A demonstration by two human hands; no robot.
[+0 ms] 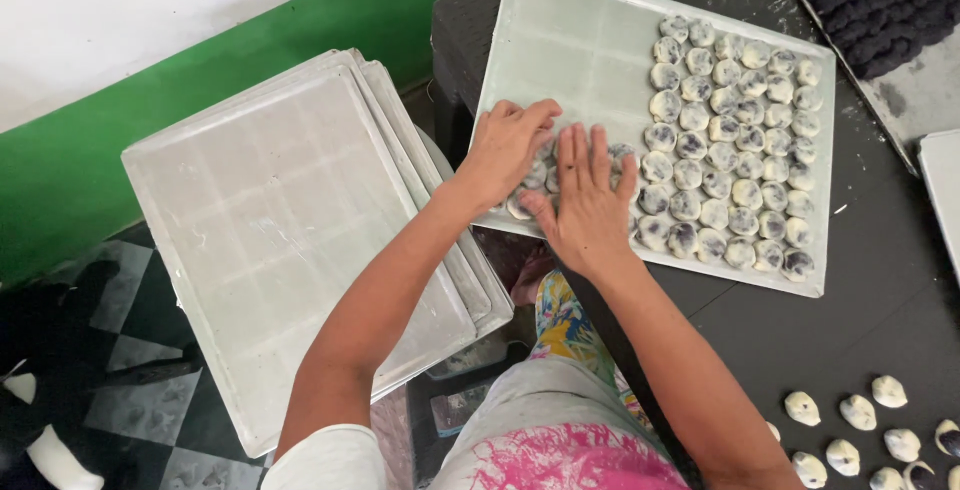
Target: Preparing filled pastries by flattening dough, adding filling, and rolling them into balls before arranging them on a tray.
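Both hands, left hand [505, 145] and right hand [588, 200], flat and open, nudging dough pieces [655, 165] into snug rows on the tray [560, 40], best kept gentle.

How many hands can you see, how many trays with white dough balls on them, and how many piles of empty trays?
Hands: 2, the left hand and the right hand, both resting on dough balls
Tray with dough balls: 1
Pile of empty trays: 1
Total: 4
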